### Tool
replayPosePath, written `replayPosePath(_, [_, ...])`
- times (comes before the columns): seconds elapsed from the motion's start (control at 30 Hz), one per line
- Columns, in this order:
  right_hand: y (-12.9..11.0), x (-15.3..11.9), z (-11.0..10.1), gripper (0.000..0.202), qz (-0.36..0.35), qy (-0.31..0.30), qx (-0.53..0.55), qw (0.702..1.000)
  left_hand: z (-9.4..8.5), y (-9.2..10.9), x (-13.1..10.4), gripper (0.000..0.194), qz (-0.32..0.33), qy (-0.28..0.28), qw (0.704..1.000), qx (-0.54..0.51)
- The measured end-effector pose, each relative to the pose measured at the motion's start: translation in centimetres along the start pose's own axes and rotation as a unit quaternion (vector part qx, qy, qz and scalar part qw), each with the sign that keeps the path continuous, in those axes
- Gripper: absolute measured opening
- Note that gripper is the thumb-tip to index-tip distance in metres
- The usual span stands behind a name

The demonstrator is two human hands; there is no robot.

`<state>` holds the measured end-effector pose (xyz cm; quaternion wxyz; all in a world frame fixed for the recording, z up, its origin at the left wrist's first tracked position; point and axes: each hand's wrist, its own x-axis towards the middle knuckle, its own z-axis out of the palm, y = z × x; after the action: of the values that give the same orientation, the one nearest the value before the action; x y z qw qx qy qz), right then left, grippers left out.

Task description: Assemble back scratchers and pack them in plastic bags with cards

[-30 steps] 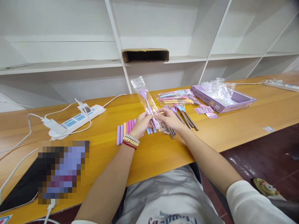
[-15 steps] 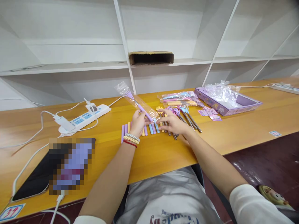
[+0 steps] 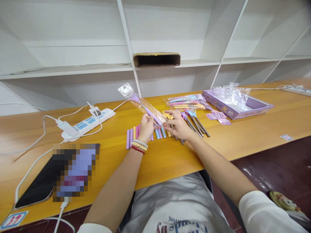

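A clear plastic bag (image 3: pixel 126 90) holds a purple claw-ended stick (image 3: pixel 151 115), its claw toward the upper left. My left hand (image 3: pixel 146 128) is closed on the bag near the stick's purple handle. The fingers of my right hand (image 3: pixel 177 125) pinch the bag's lower right end. Beneath and beside my hands lies a row of coloured handles (image 3: pixel 131 137) in purple, yellow, pink and blue. Right of my right hand are several metal rods with coloured claws (image 3: pixel 195 122). Filled clear packets (image 3: pixel 186 101) lie behind them.
A purple box (image 3: pixel 252 112) with crumpled clear bags stands at the right, small pink cards (image 3: pixel 217 116) beside it. A power strip (image 3: pixel 89 123) with cables and a dark tablet (image 3: pixel 41 181) are at the left. White shelves with a cardboard box (image 3: pixel 157 60) rise behind.
My left hand has shifted slightly right and up along the bag toward my right hand. The bag's upper end has tilted a little to the left.
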<state>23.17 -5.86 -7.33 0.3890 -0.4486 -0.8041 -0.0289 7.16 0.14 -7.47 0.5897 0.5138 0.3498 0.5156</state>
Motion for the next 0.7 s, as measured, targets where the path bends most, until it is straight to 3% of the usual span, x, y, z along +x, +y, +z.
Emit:
replayPosePath(0.27, [-0.1,0.1,0.4,0.008,-0.04,-0.04,0.022,0.998,0.0,0.0,-0.4,0.025,0.002,-0.011,1.0,0.017])
replayPosePath(0.47, [0.2,0.1,0.3,0.011,-0.029,-0.064,0.045,0.997,-0.2,-0.2,-0.7,0.033,0.016,-0.083,0.995,0.06])
replayPosePath(0.6, [0.0,0.1,0.3,0.009,-0.002,-0.065,0.044,0.997,0.0,-0.1,-0.9,0.036,-0.019,-0.145,0.987,0.064])
replayPosePath(0.7, [-0.3,0.0,0.3,0.005,0.041,-0.048,0.068,0.996,0.1,0.3,-1.1,0.034,-0.038,-0.159,0.985,0.055])
